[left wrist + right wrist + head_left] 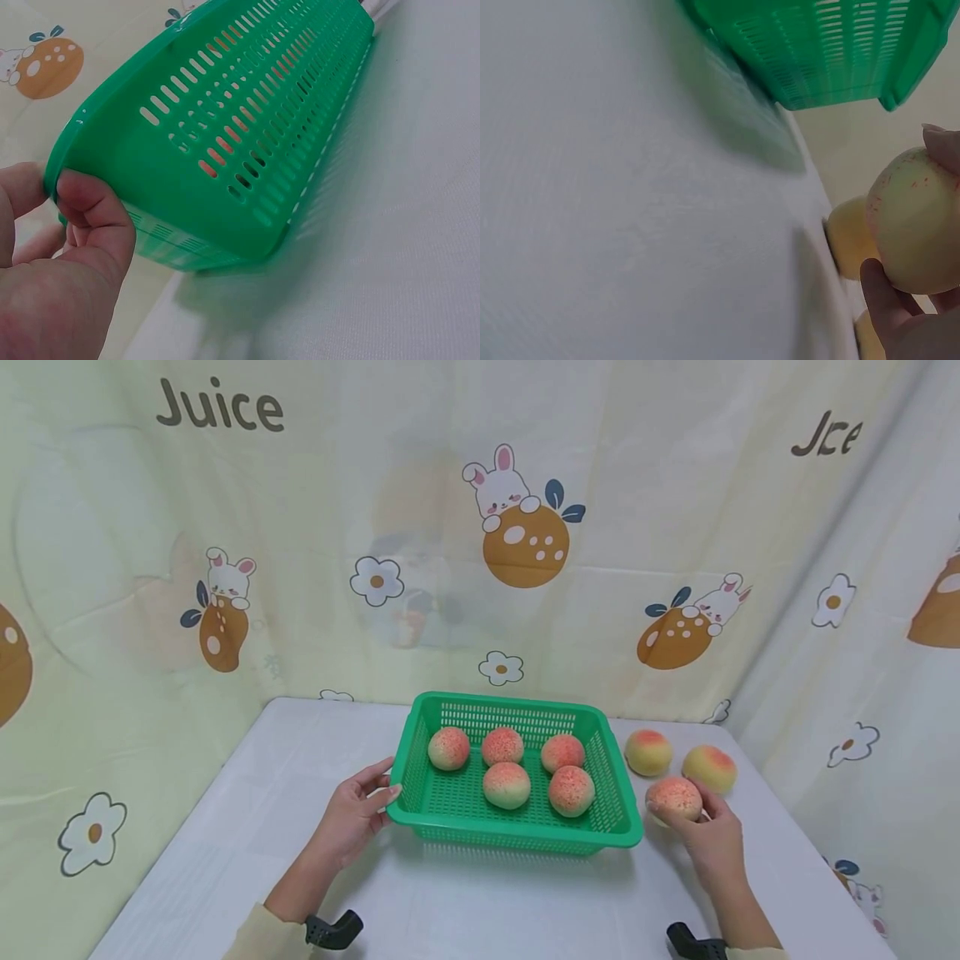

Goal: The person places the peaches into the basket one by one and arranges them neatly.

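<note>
A green slotted plastic basket [517, 837] sits at the middle of the white table. Several pink-speckled peaches, one of them a peach [506, 786] near the front wall, lie in it. My left hand [356, 814] grips the basket's left rim; in the left wrist view the thumb and fingers [94, 202] pinch the edge at a corner. To the right of the basket, my right hand [716, 843] holds another speckled peach [674, 797] between thumb and fingers. The right wrist view shows the pale side of that peach [915, 225].
Behind the held peach, two yellow peaches with red tops, a left one [648, 752] and a right one [710, 767], rest on the table [480, 910]. A printed curtain [420, 510] hangs along the back and sides of the table.
</note>
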